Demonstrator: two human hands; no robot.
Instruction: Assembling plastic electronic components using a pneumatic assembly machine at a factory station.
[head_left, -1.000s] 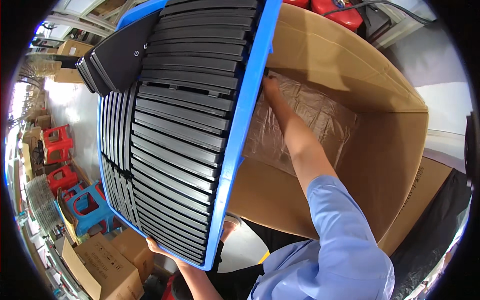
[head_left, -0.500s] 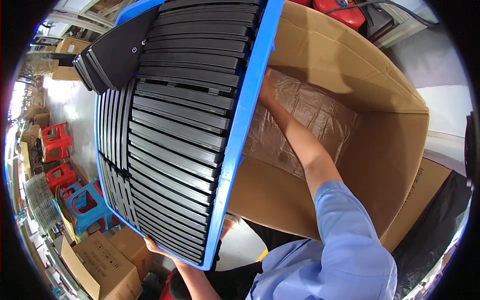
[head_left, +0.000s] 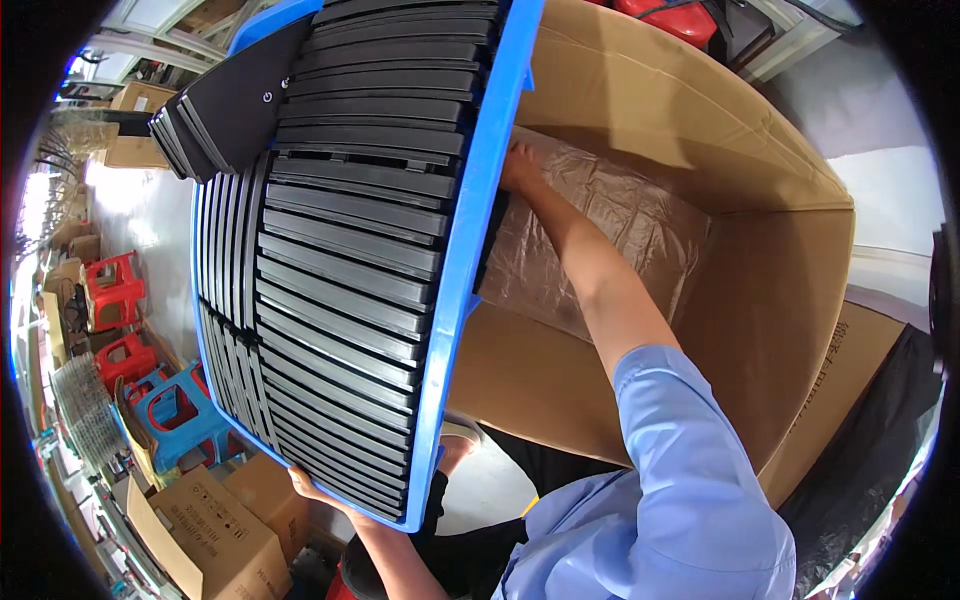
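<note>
A blue plastic crate (head_left: 441,372) packed with rows of black flat panels (head_left: 350,262) fills the left and middle. More panels lie stacked across its upper left (head_left: 232,105), small white marks on the top one. My left hand (head_left: 310,489) grips the crate's near edge, some fingers hidden beneath. To the right, my right arm reaches into a large open cardboard box (head_left: 775,290). Just beyond the crate's right wall, my right hand (head_left: 519,168) is closed, its fingertips partly hidden. A dark flat panel (head_left: 493,232) shows below it, mostly behind the crate.
Clear plastic wrap (head_left: 610,225) covers a brownish surface inside the box. Red stools (head_left: 115,290) and a blue stool (head_left: 178,412) stand at the left. Open cartons (head_left: 215,530) sit at lower left, and black sheeting (head_left: 860,430) lies at the right.
My right hand has come a little nearer and its fingers now show more. A dark panel edge has appeared below it. The crate has shifted slightly left in view; my left hand stays on it.
</note>
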